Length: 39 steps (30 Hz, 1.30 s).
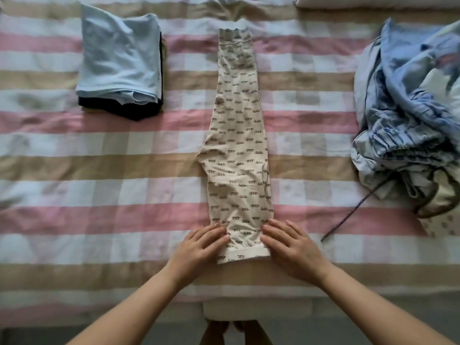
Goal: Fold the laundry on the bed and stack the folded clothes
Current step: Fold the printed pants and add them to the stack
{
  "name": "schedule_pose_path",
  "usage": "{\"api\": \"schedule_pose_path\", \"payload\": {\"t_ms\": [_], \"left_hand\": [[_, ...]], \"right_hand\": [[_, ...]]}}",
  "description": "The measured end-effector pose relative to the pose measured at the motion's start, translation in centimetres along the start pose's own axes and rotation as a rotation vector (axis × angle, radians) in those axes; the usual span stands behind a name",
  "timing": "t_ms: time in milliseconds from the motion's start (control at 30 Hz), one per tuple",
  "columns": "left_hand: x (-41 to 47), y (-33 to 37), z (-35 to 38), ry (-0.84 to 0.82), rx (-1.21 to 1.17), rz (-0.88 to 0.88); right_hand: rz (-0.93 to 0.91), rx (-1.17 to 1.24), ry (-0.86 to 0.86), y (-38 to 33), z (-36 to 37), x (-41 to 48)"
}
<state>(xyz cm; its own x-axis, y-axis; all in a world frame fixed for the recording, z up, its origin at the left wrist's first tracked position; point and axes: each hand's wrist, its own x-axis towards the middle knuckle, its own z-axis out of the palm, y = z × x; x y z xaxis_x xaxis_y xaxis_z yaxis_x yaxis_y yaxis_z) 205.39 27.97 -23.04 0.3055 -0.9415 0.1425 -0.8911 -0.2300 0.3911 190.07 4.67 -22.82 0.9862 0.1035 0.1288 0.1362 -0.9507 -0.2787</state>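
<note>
Bedding (74, 170) checked pink, tan and white carries printed leggings (236, 145) at centre, our left hand (201, 245) and right hand (291, 247) laid flat on their near hem, folded stack (117, 61) left, perhaps a denim heap (403, 108) right.

We are seeing a pink-beige-white checked bed (74, 170) carrying a folded pale-blue-topped clothes stack (119, 58) left, cream printed leggings (236, 145) centrally, a crumpled blue laundry heap (403, 108) right

Nothing here can be read as words, labels or numbers. The small dark marks printed all over the cream trousers (239, 145) are only squiggles.
</note>
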Motion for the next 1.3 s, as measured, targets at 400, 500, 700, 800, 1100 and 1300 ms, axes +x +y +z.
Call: {"api": "schedule_pose_path", "payload": {"t_ms": [400, 500, 700, 800, 1100, 1300], "left_hand": [[2.8, -0.8, -0.7, 0.014, 0.173, -0.011], [3.4, -1.5, -0.9, 0.015, 0.039, 0.021], [3.0, -1.4, -2.0, 0.097, -0.289, -0.145], [6.0, -1.5, -3.5, 0.286, -0.612, -0.458], [15.4, -6.8, -2.1, 0.324, -0.976, -0.928], [16.9, -8.0, -1.1, 0.439, -0.935, -0.944]], "right_hand": [[-0.168, -0.180, -0.002, 1.8, 0.1, 3.7], [-0.163, -0.098, 0.076, 1.6, -0.2, 4.8], [0.132, 0.290, 0.187, 0.3, -1.5, 5.1], [0.470, 0.639, 0.244, 0.6, -2.6, 8.0], [0.918, 1.010, 0.291, 6.1, -1.3, 17.1], [0.971, 0.916, 0.348, 7.3, 0.0, 18.5]]}}
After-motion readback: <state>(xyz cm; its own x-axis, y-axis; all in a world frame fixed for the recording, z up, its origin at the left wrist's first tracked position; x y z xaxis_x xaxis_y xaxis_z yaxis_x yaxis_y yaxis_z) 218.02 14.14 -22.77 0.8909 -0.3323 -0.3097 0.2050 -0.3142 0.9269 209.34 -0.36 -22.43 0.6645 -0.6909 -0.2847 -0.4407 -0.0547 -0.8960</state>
